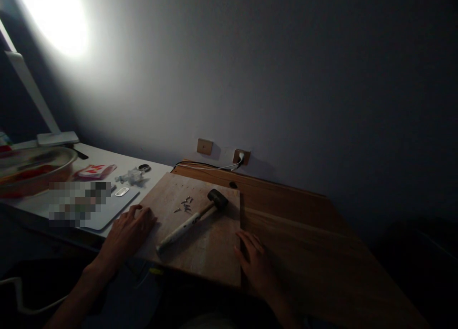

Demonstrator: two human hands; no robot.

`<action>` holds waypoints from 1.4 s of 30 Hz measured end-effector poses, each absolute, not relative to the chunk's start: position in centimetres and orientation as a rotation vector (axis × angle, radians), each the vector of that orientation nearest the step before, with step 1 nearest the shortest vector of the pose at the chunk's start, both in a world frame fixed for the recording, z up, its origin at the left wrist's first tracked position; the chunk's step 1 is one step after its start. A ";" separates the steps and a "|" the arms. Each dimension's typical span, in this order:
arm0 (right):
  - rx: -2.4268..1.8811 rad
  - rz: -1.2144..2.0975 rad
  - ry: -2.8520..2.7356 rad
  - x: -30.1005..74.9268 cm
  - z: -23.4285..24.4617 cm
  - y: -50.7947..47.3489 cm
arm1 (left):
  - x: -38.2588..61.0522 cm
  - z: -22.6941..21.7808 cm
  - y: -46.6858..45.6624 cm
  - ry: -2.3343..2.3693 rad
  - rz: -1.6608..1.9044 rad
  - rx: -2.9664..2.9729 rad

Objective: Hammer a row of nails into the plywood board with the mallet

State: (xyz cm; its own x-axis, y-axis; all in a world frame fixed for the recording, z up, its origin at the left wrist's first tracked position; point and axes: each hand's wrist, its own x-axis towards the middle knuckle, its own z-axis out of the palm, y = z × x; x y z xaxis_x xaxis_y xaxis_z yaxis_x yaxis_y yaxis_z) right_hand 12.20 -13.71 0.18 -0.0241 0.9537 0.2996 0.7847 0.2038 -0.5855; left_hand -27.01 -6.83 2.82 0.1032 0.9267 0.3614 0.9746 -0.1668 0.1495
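Observation:
A light wooden board (200, 243) lies on the table in front of me. On it rests a mallet (195, 217) with a black rubber head and a pale handle, lying diagonally. Several small nails (184, 205) are scattered just left of the mallet head. My left hand (129, 229) lies flat on the board's left edge, fingers spread, holding nothing. My right hand (255, 261) rests at the board's right front corner, fingers extended onto the wood, holding nothing.
A darker wooden table (315, 238) extends right. A white desk (107, 164) on the left carries a lamp base (57, 138), a glass dish (32, 169), a pale tablet-like pad (107, 209) and small clutter. Wall sockets (241, 155) with a white cable sit behind.

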 end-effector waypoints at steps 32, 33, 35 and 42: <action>-1.799 0.211 -1.640 21.0 2.9 -19.1 | -6.6 6.0 -7.6 -0.898 -0.518 -2.994; -1.766 0.206 -1.683 20.0 3.1 -19.0 | -5.7 6.0 -7.1 -0.859 -0.503 -3.039; -1.721 0.206 -1.722 18.5 3.2 -18.8 | -4.3 5.9 -6.4 -0.823 -0.464 -3.098; -1.680 0.264 -1.733 17.0 2.3 -18.7 | -2.7 6.3 -5.2 -0.839 -0.394 -3.212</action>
